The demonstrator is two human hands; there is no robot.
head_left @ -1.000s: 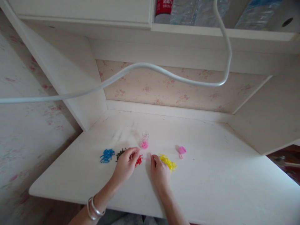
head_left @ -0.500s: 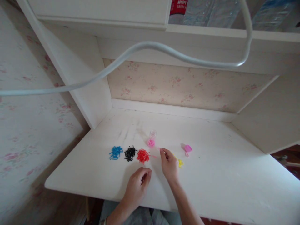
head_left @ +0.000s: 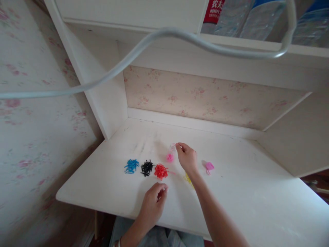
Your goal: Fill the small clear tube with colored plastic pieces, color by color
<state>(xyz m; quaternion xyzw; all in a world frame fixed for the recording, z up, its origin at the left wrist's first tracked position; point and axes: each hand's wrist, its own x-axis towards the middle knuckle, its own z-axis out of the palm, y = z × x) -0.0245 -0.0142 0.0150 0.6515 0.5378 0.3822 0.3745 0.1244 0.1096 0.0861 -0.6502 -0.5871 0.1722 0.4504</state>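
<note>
My right hand (head_left: 187, 157) pinches a small pink rubber band (head_left: 174, 144) at the mouth of a little clear jar (head_left: 172, 149). Pink bands (head_left: 170, 158) fill the jar's near end. My left hand (head_left: 154, 200) rests near the desk's front with its fingers curled together; what they hold, if anything, is hidden. Beyond it lie piles of red bands (head_left: 161, 171), black bands (head_left: 147, 168) and blue bands (head_left: 132, 166). Yellow bands (head_left: 188, 179) are partly covered by my right forearm. A stray pink band (head_left: 171, 173) touches the red pile's right side.
To the right sits a pink cap-like piece (head_left: 209, 166) with a pink band beside it. A thick white cable (head_left: 164, 32) crosses overhead. Plastic bottles (head_left: 232, 17) stand on the shelf above the white desk (head_left: 246, 192).
My right hand has moved away from me, bringing the pink band from beside the jar up to its mouth. My left hand has stayed in place. The view has shifted slightly.
</note>
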